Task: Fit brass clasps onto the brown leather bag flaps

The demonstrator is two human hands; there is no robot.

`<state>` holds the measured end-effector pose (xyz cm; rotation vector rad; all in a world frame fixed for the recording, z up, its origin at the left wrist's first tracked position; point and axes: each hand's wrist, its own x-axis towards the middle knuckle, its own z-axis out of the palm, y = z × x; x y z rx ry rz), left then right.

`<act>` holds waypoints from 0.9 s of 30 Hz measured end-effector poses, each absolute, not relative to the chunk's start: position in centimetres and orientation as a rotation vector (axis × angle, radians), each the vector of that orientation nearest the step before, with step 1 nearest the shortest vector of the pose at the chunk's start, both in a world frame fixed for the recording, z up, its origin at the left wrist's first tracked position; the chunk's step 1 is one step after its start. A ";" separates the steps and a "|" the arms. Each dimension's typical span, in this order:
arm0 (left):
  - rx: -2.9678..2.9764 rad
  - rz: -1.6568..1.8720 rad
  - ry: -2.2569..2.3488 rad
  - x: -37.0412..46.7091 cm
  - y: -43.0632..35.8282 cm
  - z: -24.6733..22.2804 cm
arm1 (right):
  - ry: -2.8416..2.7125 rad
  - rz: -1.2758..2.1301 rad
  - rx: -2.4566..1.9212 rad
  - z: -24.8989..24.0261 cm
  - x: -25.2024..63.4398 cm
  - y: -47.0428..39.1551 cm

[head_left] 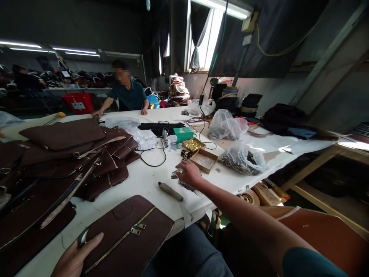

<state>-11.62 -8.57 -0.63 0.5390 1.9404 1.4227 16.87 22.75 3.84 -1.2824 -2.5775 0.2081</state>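
Observation:
My left hand (75,257) grips the lower left edge of a dark brown leather piece (115,231), thumb on top. A brass zipper (123,239) with two pulls runs diagonally across that piece, and scissors-like or ring-shaped metal shows beside the thumb. My right hand (188,174) reaches over the table to small metal parts (174,177), beside an open cardboard box (204,161). Its fingers are bent downward, and whatever they hold is too small to name. Between the hands lies a wrapped, tapered tool (170,191).
Stacked brown leather pieces (63,134) cover the left of the white table (147,188). Gold parts (193,144), a green box (183,134) and plastic bags (243,157) stand beyond my right hand. A person (127,92) leans on the far edge.

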 end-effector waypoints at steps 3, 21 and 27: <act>0.494 1.281 1.792 -12.8 -6.4 -0.1 | -2.643 0.122 -1.397 3.6 17.2 29.4; 1.677 1.226 2.676 -12.3 -3.6 -2.6 | -2.575 0.248 -1.316 2.1 16.2 33.7; 1.296 1.443 2.195 -6.9 -3.1 0.7 | -2.179 0.976 -0.934 4.2 14.2 22.8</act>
